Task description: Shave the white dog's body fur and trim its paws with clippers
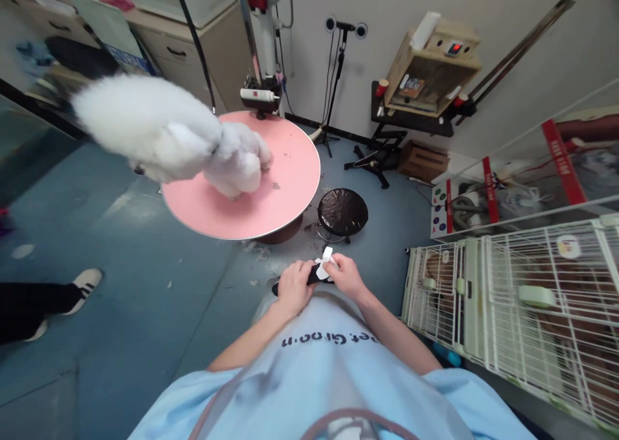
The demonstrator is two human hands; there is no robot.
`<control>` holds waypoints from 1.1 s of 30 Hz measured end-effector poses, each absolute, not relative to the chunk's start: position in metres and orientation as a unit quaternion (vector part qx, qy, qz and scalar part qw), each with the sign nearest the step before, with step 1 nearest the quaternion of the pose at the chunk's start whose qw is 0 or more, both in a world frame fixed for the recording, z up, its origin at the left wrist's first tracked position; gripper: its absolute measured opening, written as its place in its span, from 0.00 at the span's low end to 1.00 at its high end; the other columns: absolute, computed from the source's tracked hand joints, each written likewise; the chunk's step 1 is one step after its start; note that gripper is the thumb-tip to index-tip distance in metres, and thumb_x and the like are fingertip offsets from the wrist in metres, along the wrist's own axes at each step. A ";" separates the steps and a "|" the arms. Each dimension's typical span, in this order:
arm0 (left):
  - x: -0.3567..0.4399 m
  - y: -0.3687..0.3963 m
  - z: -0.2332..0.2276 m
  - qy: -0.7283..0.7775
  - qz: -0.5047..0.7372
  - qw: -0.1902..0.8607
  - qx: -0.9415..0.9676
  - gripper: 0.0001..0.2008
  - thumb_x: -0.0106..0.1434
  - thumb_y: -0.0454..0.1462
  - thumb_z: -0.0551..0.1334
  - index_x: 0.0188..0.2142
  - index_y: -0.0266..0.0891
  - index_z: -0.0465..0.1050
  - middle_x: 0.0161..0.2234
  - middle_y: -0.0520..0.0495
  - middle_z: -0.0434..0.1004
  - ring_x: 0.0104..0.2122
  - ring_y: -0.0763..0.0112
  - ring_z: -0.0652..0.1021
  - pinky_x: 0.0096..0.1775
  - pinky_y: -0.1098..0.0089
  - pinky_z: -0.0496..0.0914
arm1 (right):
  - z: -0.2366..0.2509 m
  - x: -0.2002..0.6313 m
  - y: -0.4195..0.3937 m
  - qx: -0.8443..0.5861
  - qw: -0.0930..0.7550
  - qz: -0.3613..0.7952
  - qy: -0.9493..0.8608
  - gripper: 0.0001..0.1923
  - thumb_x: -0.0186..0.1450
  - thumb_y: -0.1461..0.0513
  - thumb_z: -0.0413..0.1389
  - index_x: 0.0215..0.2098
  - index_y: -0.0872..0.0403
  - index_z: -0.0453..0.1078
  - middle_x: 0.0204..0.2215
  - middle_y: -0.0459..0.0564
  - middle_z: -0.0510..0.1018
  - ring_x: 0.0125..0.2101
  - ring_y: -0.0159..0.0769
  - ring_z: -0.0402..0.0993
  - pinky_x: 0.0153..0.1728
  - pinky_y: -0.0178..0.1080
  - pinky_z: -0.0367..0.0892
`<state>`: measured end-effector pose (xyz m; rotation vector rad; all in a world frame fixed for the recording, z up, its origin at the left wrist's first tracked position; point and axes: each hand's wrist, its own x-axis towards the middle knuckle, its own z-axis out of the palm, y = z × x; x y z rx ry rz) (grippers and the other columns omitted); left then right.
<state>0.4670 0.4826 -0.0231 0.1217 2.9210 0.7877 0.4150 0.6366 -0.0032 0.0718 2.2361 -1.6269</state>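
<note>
- While both hands meet just above the light-blue apron point(309, 369), a black clipper point(309, 277) lies across them, near the body and well short of the pink table point(290, 188).
- Left hand point(291, 288) is wrapped around the clipper body, fingers closed over it; only the dark ends show past the fist.
- Right hand point(344, 275) pinches a small white attachment point(326, 257) at the clipper's right end, fingertips closed on it. Whether the piece is seated or loose cannot be told.
- Judgement: the step looks like fitting or adjusting that white piece. Best done with the left grip steady, the right fingers pressing square to the head, and the tool kept low and away from the animal.
- White fluffy dog point(159, 133) stands on the round pink table, far left of the hands, untouched.
- Black round stool point(342, 213) sits between the table and the hands.
- White wire cages point(522, 298) line the right side.
- Another person's shoe point(83, 285) shows at the left, on the blue floor point(145, 311).
</note>
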 end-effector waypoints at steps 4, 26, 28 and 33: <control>0.468 0.479 -0.022 0.953 0.300 0.027 -0.025 0.17 0.60 0.41 0.63 0.48 0.38 0.68 0.40 0.43 0.74 0.40 0.60 0.74 0.41 0.64 0.67 | -0.013 0.428 0.647 0.039 0.214 -0.570 0.792 0.11 0.51 0.57 0.59 0.18 0.56 0.69 0.16 0.41 0.67 0.21 0.28 0.59 0.24 0.32 0.53; 0.470 0.481 -0.019 0.962 0.274 0.012 -0.004 0.18 0.61 0.43 0.61 0.49 0.38 0.68 0.40 0.42 0.74 0.39 0.58 0.74 0.39 0.63 0.67 | -0.006 0.430 0.636 0.084 0.172 -0.648 0.737 0.16 0.54 0.50 0.59 0.21 0.54 0.67 0.20 0.44 0.69 0.24 0.30 0.62 0.26 0.33 0.60; 0.470 0.481 -0.020 0.961 0.276 0.014 -0.003 0.18 0.61 0.41 0.62 0.49 0.38 0.68 0.41 0.42 0.74 0.39 0.59 0.74 0.40 0.63 0.67 | -0.005 0.430 0.634 0.085 0.173 -0.644 0.740 0.16 0.53 0.52 0.60 0.20 0.54 0.66 0.18 0.43 0.68 0.22 0.29 0.60 0.25 0.32 0.58; 0.470 0.483 -0.022 0.955 0.296 0.019 0.000 0.18 0.61 0.43 0.62 0.49 0.39 0.68 0.40 0.43 0.74 0.39 0.60 0.74 0.40 0.64 0.68 | -0.004 0.424 0.633 0.092 0.185 -0.653 0.729 0.18 0.57 0.48 0.53 0.25 0.55 0.68 0.18 0.45 0.71 0.21 0.31 0.63 0.23 0.34 0.60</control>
